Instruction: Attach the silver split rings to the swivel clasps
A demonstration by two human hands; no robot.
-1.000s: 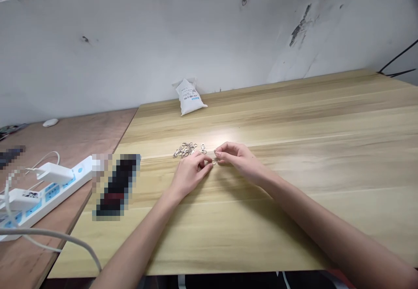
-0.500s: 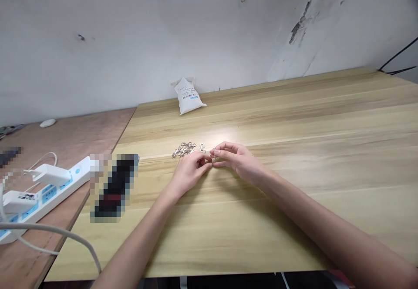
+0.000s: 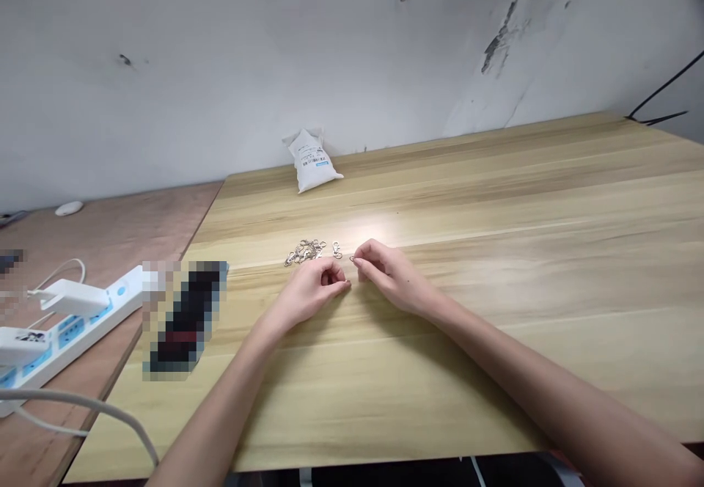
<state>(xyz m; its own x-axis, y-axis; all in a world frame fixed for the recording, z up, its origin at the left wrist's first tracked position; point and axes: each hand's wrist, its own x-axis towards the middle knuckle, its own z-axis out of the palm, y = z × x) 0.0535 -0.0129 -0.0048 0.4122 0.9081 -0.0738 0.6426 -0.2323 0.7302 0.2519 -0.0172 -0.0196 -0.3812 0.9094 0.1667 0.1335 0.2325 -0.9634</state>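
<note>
My left hand is closed, thumb against the fingertips; a tiny bit of something may show at the tips, too small to name. Just to its right, my right hand pinches a small metal ring between thumb and index finger. A gap separates the two hands. Behind my left hand lies a pile of silver metal clasps, partly overlapped by that hand. One single silver clasp rests on the wooden table apart from the pile, beyond the gap between my hands.
A white plastic package with a printed label stands by the wall. On the left, a blurred-out dark object lies on the table. A white power strip with plugged-in chargers and a grey cable occupy the brown surface beside it.
My hands, close together before, have drawn apart. The right one now shows a small ring at its fingertips. The view has shifted slightly.
</note>
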